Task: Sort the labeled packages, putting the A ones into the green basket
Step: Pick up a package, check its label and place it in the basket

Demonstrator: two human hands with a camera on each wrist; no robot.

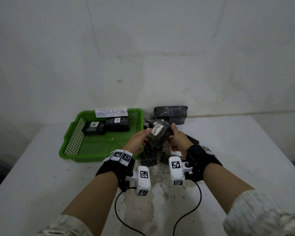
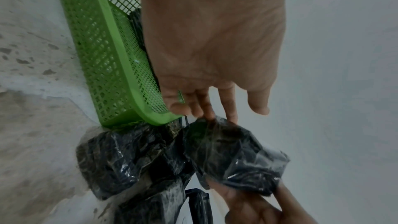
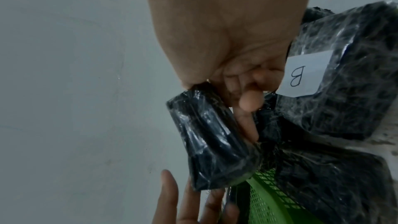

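Note:
A black plastic-wrapped package (image 1: 157, 136) is lifted over the pile, just right of the green basket (image 1: 71, 142). Its white label (image 1: 156, 129) carries a handwritten letter that I cannot read surely at this angle. My right hand (image 1: 174, 135) grips the package's right end, thumb and fingers curled round it (image 3: 215, 142). My left hand (image 1: 146, 135) is at its left end; the left wrist view shows its fingers (image 2: 228, 108) straight, tips touching the wrap (image 2: 232, 156). Two packages marked A (image 1: 93, 127) (image 1: 117, 123) lie in the basket's far part.
Several more black packages (image 1: 150, 155) lie heaped on the white table under my hands, one labelled B (image 3: 344, 83). A larger black package (image 1: 170, 114) leans at the wall. The basket bears a paper sign "ABNORMAL" (image 1: 113, 111). Two cables (image 1: 119, 215) trail from my wrists.

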